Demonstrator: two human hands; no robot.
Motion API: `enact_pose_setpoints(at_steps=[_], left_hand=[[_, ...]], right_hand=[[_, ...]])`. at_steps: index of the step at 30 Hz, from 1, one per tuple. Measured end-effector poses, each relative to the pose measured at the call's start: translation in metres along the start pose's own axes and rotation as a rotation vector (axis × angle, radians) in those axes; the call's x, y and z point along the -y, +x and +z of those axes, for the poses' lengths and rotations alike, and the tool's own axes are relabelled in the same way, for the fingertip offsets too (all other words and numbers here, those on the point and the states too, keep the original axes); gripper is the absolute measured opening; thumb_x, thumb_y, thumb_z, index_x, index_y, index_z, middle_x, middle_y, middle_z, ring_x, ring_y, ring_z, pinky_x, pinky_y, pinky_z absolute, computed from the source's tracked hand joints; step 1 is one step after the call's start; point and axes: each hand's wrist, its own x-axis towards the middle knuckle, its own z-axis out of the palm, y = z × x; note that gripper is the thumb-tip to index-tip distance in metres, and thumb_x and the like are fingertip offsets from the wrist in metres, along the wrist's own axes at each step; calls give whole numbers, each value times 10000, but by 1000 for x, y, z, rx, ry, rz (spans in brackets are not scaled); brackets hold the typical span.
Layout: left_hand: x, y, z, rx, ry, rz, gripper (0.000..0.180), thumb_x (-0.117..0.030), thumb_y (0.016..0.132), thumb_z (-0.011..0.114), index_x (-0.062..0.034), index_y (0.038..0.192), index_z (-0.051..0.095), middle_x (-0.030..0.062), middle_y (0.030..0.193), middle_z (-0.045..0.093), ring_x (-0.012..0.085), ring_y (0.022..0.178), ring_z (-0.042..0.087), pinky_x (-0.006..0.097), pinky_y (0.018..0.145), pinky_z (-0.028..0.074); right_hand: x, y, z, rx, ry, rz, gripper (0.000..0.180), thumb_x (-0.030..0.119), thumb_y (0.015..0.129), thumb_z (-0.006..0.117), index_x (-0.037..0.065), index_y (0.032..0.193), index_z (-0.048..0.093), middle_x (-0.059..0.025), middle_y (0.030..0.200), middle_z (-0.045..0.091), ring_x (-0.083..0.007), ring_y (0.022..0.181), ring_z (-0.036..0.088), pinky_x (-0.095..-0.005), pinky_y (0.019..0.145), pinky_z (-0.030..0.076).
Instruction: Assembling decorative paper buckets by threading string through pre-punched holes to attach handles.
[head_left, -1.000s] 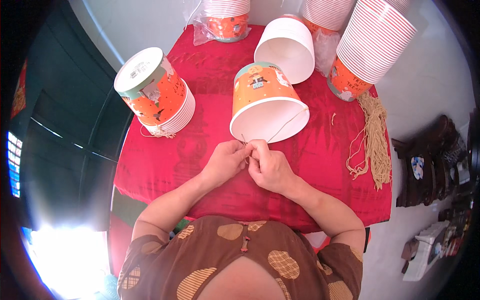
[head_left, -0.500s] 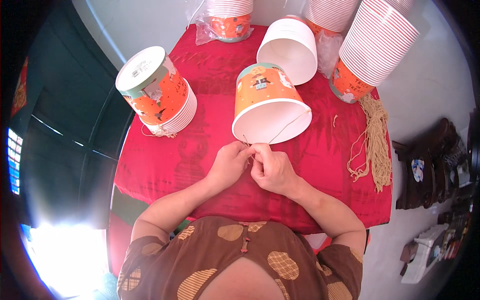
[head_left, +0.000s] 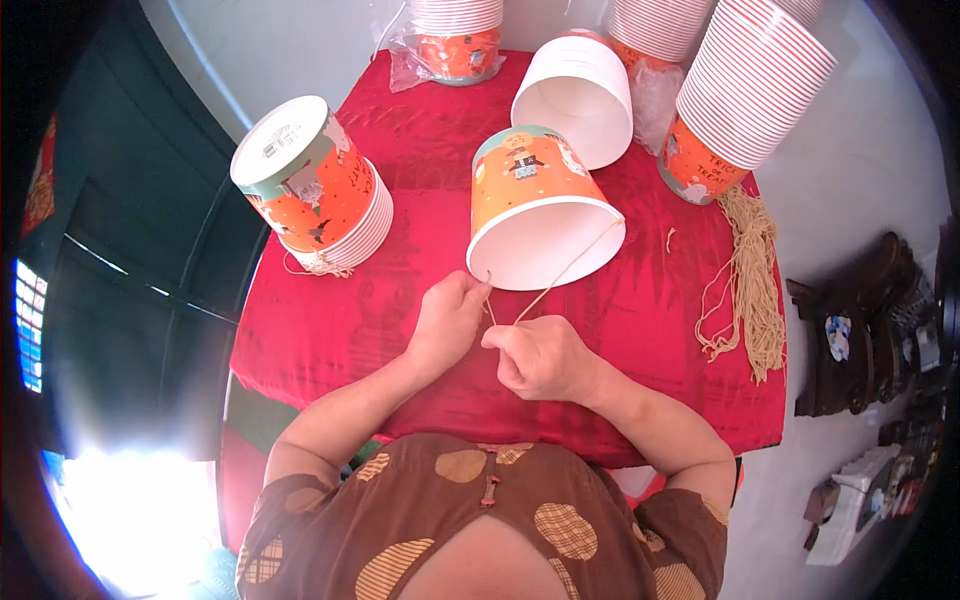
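Right hand (head_left: 543,359) drawn back over red tablecloth (head_left: 655,335); grey floor (head_left: 768,530) alongside

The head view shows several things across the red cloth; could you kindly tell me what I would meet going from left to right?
Upside-down stack of orange buckets, left hand, orange bucket lying on its side, small scrap of cord, hank of tan cord.

Front tub (head_left: 530,180) + rear tub (head_left: 575,75) = 2 min., nesting unclear. L stack (head_left: 320,195), R stack (head_left: 745,90), back stack (head_left: 460,50), back-R stack (head_left: 655,25) = 4 min., qty per stack unclear. Cord (head_left: 546,291) x1, hank (head_left: 755,295) x1, scrap (head_left: 670,240) x1, tuft (head_left: 325,264) x1. L bag (head_left: 404,62) + R bag (head_left: 655,108) = 2 vis. Cloth (head_left: 630,340) x1.
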Motion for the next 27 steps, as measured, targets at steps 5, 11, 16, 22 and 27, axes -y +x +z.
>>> enact_pose_setpoints(at_steps=[5,11,16,22,27], left_hand=[[-7,-2,1,-62,204,134,222,-158,909,576,39,810,548,251,694,599,407,694,624,445,571,482],[4,2,5,-126,474,349,229,-175,911,572,27,831,502,247,663,588,424,641,613,480,536,496],[7,4,7,-161,517,392,240,-181,912,568,28,824,489,237,623,574,422,601,608,478,513,499],[4,4,4,-148,482,385,257,-186,902,578,37,794,510,259,645,585,429,621,614,478,524,504],[-1,7,-1,-123,467,308,253,-183,878,594,43,776,540,264,681,600,441,673,615,502,591,499]], right_hand=[[3,2,1,-71,24,-63,319,-82,614,577,50,897,516,-49,545,497,-216,447,538,-333,402,420],[3,3,1,-36,90,-121,330,-71,591,580,51,891,515,-43,558,491,-211,446,533,-334,393,415],[3,2,-1,-18,76,-139,321,-70,589,579,45,881,514,-46,566,495,-212,453,537,-331,386,413],[2,0,-1,-40,61,-152,307,-74,601,571,44,878,514,-57,582,508,-216,471,557,-327,391,425],[12,10,-24,-27,-136,-170,338,-27,619,602,31,947,547,-60,639,545,-220,491,559,-337,427,447]])
